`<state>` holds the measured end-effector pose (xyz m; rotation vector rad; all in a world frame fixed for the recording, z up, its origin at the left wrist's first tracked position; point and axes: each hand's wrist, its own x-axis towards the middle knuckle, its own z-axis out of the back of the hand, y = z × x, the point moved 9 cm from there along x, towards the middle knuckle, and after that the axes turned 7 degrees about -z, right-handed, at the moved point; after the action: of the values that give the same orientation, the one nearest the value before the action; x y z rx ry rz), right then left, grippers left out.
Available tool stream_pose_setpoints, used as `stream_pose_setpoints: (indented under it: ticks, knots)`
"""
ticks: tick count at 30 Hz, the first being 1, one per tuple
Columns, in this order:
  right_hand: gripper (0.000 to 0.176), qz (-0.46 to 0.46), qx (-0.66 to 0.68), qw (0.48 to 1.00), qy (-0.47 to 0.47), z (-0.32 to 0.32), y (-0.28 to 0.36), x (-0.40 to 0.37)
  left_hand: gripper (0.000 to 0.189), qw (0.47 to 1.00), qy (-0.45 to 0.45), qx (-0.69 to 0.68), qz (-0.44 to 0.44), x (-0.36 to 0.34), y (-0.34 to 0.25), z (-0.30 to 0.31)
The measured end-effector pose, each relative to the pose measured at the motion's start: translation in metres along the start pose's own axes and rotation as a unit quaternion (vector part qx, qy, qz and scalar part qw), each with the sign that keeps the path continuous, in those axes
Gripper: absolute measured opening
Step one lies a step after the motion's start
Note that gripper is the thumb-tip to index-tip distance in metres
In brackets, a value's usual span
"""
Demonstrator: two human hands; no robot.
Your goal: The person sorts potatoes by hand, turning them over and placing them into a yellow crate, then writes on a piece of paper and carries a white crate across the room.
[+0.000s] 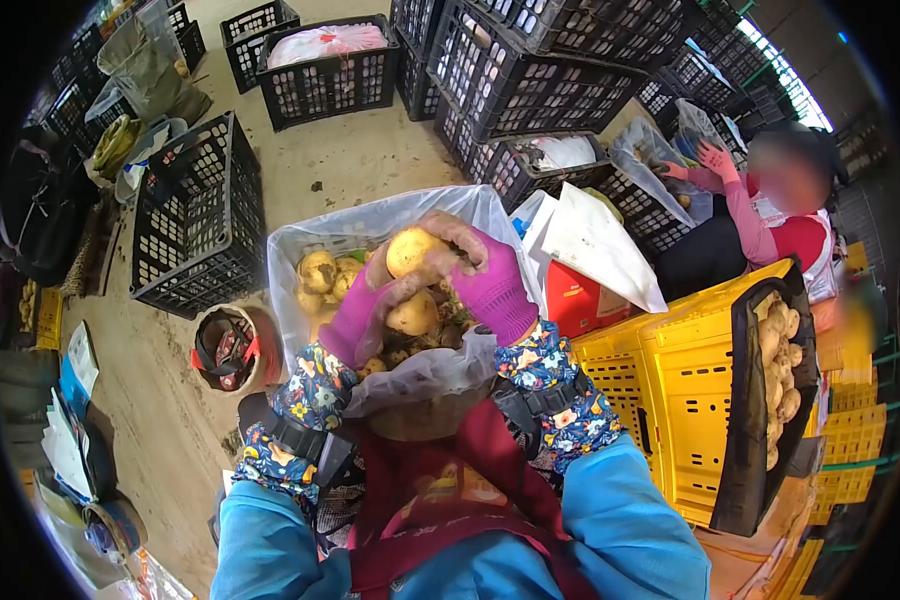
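Observation:
Both my hands wear purple gloves with dirty fingers and are raised over a crate lined with clear plastic. A yellow-brown potato is held up between them. My right hand curls its fingers over the potato's top and right side. From the lower left, my left hand grips the same potato. Beneath them, more potatoes lie in the lined crate, with some green leaf bits. Another potato shows just below the held one, between my wrists.
An empty black crate and a round bucket stand left. Stacked black crates rise ahead. White sheets and a red box sit right, beside a yellow crate with potatoes. Another person sits at the right.

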<state>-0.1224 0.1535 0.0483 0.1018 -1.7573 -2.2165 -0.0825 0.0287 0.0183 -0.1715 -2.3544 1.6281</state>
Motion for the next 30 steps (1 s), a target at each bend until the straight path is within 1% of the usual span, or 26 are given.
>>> stream_pose_setpoints:
  ticks: [1,3,5,7,8,9,10,11,12,13,14,15,16,17,18,19,20,21,22,23,24,25,26,28,29,30]
  knots:
    - [0.036,-0.066,0.05,0.997,-0.012,0.002,-0.011,0.001,0.06,1.0,-0.004,-0.007,0.008,-0.003,0.0,0.001]
    - [0.035,-0.089,0.147,0.985,-0.008,0.008,-0.027,0.007,0.056,0.999,-0.01,-0.036,0.039,-0.006,0.004,0.001]
    - [0.035,-0.07,0.185,0.98,-0.016,0.01,-0.038,0.013,0.052,0.992,-0.016,-0.083,0.088,-0.009,0.009,-0.002]
    - [0.038,-0.005,0.157,0.987,-0.036,0.013,-0.031,0.016,0.046,0.992,-0.032,-0.09,0.081,-0.01,0.005,-0.001]
    - [0.045,-0.004,0.092,0.996,-0.021,0.013,-0.025,0.013,0.043,0.992,-0.038,-0.095,0.076,-0.009,0.003,0.001]
    - [0.054,-0.001,0.027,1.0,-0.007,0.013,-0.021,0.009,0.043,0.994,-0.002,0.104,-0.036,-0.008,-0.005,0.009]
    - [0.059,0.08,-0.038,0.996,-0.015,0.007,-0.005,0.007,0.043,0.942,0.039,0.296,-0.15,-0.016,-0.003,0.018]
    - [0.065,0.158,-0.11,0.981,-0.035,0.004,0.011,0.002,0.043,0.84,0.087,0.465,-0.267,-0.025,-0.004,0.013]
    - [0.079,0.111,-0.006,0.992,0.065,-0.012,0.0,0.002,0.039,0.873,0.106,0.434,-0.195,-0.02,0.004,0.022]
    - [0.075,0.168,-0.068,0.982,0.049,-0.015,0.0,-0.001,0.035,0.899,0.145,0.394,-0.125,-0.018,0.011,0.012]
    - [0.066,0.116,-0.063,0.99,0.055,-0.01,0.001,0.0,0.04,0.911,0.111,0.377,-0.122,-0.018,0.005,0.007]
    - [0.056,0.002,0.081,0.996,0.046,0.002,-0.003,-0.006,0.046,0.922,0.077,0.359,-0.121,-0.018,0.0,0.0]
    - [0.056,-0.061,0.15,0.987,0.012,0.016,-0.009,-0.014,0.053,0.932,0.043,0.339,-0.121,-0.02,-0.005,-0.007]
    - [0.055,-0.109,0.23,0.967,-0.018,0.041,-0.01,-0.025,0.055,0.956,-0.006,0.274,-0.104,-0.018,0.007,0.012]
    - [0.056,-0.048,0.206,0.974,-0.086,0.089,0.017,-0.048,0.058,0.978,-0.052,0.182,-0.091,-0.011,0.033,0.043]
    - [0.057,0.011,0.183,0.973,-0.14,0.129,0.048,-0.081,0.06,0.984,-0.079,0.132,-0.092,-0.004,0.052,0.067]
    - [0.058,0.067,0.159,0.967,-0.186,0.163,0.085,-0.12,0.062,0.983,-0.078,0.13,-0.108,0.004,0.068,0.083]
    - [0.06,0.066,0.072,0.963,-0.252,0.2,0.131,-0.173,0.063,0.939,-0.02,0.283,-0.193,0.005,0.068,0.084]
    - [0.061,0.123,-0.065,0.932,-0.335,0.231,0.17,-0.227,0.063,0.862,0.01,0.418,-0.289,0.001,0.069,0.083]
    - [0.063,0.101,-0.171,0.887,-0.417,0.256,0.201,-0.278,0.06,0.823,0.02,0.497,-0.274,0.002,0.057,0.077]
    - [0.063,0.112,-0.275,0.819,-0.491,0.272,0.24,-0.335,0.058,0.777,0.032,0.572,-0.262,0.002,0.046,0.072]
    - [0.063,0.095,-0.248,0.789,-0.554,0.286,0.264,-0.385,0.054,0.666,0.03,0.707,-0.234,-0.01,0.018,0.056]
    - [0.063,0.1,-0.314,0.721,-0.61,0.288,0.292,-0.432,0.042,0.644,0.015,0.718,-0.262,-0.014,0.016,0.051]
    - [0.06,0.118,-0.437,0.576,-0.68,0.291,0.328,-0.519,0.045,0.686,0.028,0.653,-0.321,-0.003,0.035,0.042]
    - [0.053,0.151,-0.443,0.531,-0.706,0.291,0.343,-0.554,0.049,0.703,0.034,0.621,-0.345,0.007,0.05,0.04]
    - [0.048,0.101,-0.521,0.432,-0.729,0.292,0.356,-0.589,0.052,0.719,0.042,0.59,-0.366,0.017,0.069,0.043]
